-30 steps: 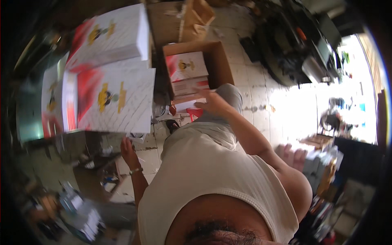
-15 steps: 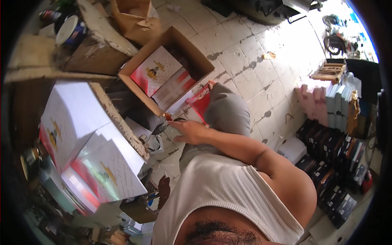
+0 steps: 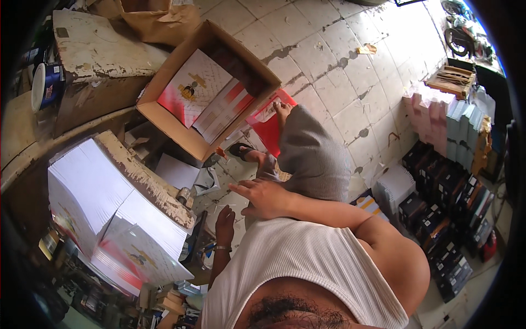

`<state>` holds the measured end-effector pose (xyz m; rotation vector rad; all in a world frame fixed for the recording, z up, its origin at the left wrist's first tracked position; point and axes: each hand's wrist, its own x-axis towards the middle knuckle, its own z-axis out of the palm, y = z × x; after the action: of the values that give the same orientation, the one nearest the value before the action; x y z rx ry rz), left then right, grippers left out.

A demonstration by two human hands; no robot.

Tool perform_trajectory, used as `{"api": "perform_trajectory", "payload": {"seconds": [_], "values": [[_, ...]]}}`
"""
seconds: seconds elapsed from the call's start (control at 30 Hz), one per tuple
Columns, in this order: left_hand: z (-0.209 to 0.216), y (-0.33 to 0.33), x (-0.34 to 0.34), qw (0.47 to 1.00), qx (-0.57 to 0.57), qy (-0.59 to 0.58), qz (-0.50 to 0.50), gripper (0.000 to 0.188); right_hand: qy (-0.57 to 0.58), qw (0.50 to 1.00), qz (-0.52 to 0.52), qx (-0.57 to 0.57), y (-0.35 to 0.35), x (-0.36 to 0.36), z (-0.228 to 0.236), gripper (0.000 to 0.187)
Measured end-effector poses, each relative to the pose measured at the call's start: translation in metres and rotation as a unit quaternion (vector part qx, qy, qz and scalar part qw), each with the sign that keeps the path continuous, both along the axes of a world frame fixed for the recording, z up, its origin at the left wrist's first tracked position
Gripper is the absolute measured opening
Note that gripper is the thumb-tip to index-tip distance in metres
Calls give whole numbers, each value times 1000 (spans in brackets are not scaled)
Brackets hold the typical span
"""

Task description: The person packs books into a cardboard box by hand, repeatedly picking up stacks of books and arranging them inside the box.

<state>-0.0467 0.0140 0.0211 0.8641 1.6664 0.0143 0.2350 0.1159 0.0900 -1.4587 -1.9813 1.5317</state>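
Note:
My right hand reaches across in front of my body, fingers stretched out and holding nothing. Lower and to its left is my left hand, a band at its wrist; its fingers look slightly apart, and nothing shows in them. Ahead stands an open cardboard box with stacks of red-and-white printed booklets inside, apart from both hands. To the left, tall stacks of similar booklets with white page edges sit beside a worn, peeling wooden edge.
A red sheet lies on the tiled floor by my foot. Brown wrapping paper and a worn wooden block stand at the far left. On the right are several dark boxes, pink paper stacks and a wooden crate.
My right hand has drawn back from the box's near corner toward my body. My left hand shows more fully now. The view has shifted, and the box appears farther left.

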Motion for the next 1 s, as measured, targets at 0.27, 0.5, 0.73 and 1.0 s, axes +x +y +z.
{"api": "perform_trajectory", "payload": {"seconds": [0.27, 0.5, 0.73, 1.0], "values": [[-16, -25, -22, 999, 5, 0, 40, 50, -44, 998, 48, -7, 1, 11, -11, 81], [-28, -49, -51, 999, 27, 13, 39, 53, -117, 990, 73, -40, 19, 20, -28, 77], [-40, -67, -63, 971, 170, -24, 164, 46, -87, 993, 60, 43, 37, 22, -39, 67], [-1, -64, -72, 829, 229, -97, 501, 55, 182, 983, -3, -38, 91, -68, 18, 58]]}}
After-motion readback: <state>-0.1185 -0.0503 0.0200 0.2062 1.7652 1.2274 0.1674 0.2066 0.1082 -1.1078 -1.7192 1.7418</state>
